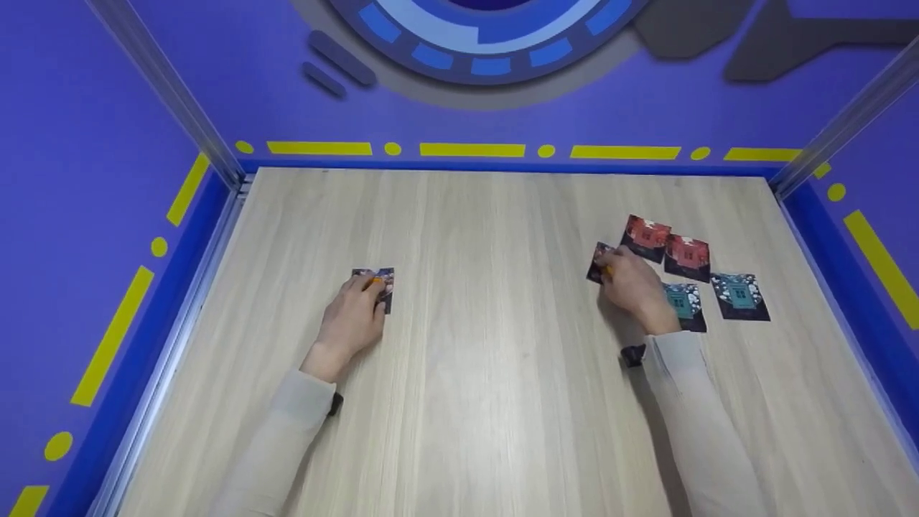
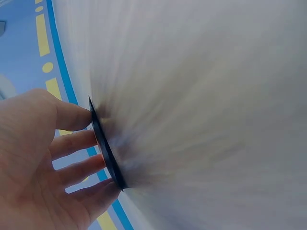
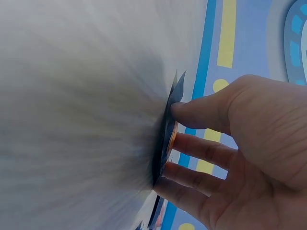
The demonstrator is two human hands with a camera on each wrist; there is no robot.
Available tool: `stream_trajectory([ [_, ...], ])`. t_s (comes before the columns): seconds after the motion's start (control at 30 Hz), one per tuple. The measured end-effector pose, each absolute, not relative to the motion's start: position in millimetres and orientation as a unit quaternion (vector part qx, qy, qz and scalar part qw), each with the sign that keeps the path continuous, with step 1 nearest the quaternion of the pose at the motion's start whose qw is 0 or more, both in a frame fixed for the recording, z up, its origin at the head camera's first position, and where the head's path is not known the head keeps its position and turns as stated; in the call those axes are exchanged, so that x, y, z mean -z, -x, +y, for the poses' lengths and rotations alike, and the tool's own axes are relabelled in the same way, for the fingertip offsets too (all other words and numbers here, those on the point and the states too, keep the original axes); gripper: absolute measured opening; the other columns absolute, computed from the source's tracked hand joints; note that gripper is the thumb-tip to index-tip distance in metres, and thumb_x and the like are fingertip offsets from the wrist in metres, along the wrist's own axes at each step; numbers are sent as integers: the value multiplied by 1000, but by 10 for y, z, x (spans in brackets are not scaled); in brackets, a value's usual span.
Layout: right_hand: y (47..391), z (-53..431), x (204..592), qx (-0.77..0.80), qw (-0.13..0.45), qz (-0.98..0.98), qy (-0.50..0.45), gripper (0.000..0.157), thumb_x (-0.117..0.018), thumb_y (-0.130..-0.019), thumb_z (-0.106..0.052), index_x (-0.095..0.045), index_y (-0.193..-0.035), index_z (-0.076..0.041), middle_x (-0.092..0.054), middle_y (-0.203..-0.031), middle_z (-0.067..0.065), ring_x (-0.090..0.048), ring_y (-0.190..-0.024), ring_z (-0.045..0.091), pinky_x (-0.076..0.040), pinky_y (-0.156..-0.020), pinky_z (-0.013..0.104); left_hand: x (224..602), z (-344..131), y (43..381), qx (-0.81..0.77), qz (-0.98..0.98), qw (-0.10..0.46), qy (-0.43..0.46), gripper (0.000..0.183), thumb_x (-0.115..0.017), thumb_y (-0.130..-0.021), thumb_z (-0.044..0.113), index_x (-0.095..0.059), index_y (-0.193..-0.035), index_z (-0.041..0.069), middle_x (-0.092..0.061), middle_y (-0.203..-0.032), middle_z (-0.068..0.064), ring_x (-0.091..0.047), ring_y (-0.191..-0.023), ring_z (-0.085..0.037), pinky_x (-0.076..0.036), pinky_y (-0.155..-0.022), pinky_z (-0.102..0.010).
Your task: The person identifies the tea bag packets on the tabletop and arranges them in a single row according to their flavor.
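In the head view, my left hand lies over a dark, flat square packet with an orange patch on the left of the table. My thumb and fingertips span that packet in the left wrist view, holding its ends close against the tabletop. On the right, my right hand holds another dark packet with orange on it, between thumb and fingers. The right wrist view shows this packet edge-on, with two thin dark layers beneath the thumb. My fingers hide much of both packets.
Two red-and-black packets lie just beyond my right hand. Two teal-and-black packets are nearer, one partly covered by my right wrist. Blue panels enclose the pale wooden table at the back and sides.
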State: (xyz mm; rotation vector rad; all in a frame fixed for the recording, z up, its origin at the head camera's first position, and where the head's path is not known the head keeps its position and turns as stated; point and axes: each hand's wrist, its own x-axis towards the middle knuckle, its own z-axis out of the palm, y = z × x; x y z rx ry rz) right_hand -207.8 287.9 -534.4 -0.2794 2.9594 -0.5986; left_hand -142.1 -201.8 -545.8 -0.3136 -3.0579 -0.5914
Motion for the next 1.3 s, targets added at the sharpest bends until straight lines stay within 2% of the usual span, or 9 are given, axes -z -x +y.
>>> stream_trajectory([
  [0.23, 2069, 2830, 5373, 174, 38, 979, 99, 34, -56, -101, -1, -69, -132, 7, -60, -134, 32, -64, -117, 49, -52, -102, 66, 5462, -1999, 1411, 177, -979, 8, 103, 41, -59, -106, 14, -63, -142, -5, -54, -154, -27, -50, -145, -49, -45, -120, -57],
  [0.43, 2050, 2729, 5397, 171, 33, 979, 103, 35, -59, -99, 0, -69, -132, 5, -60, -135, 31, -65, -117, 49, -54, -102, 65, 5459, -1996, 1407, 175, -980, 7, 97, 42, -59, -106, 14, -62, -143, -5, -54, -153, -28, -49, -145, -50, -45, -119, -58],
  [0.57, 2032, 2655, 5409, 181, 33, 977, 106, 33, -60, -100, -1, -70, -131, 4, -61, -134, 28, -65, -120, 47, -54, -103, 64, 5459, -1999, 1409, 175, -980, 6, 98, 42, -59, -105, 13, -63, -142, -5, -55, -152, -29, -50, -144, -52, -45, -119, -59],
  [0.9, 1978, 2366, 5403, 216, 36, 966, 137, 36, -67, -98, 0, -71, -134, 2, -58, -147, 25, -58, -136, 46, -49, -115, 61, 5470, -2005, 1412, 173, -980, 12, 101, 43, -60, -105, 14, -62, -143, -5, -57, -151, -28, -52, -143, -50, -46, -118, -59],
  [1.3, 1907, 1996, 5433, 207, 4, 962, 176, 33, -70, -97, -1, -74, -130, 1, -61, -144, 25, -59, -135, 47, -54, -111, 57, 5475, -1994, 1421, 170, -979, 24, 110, 42, -61, -104, 12, -63, -142, -5, -57, -149, -29, -54, -140, -51, -49, -115, -60],
])
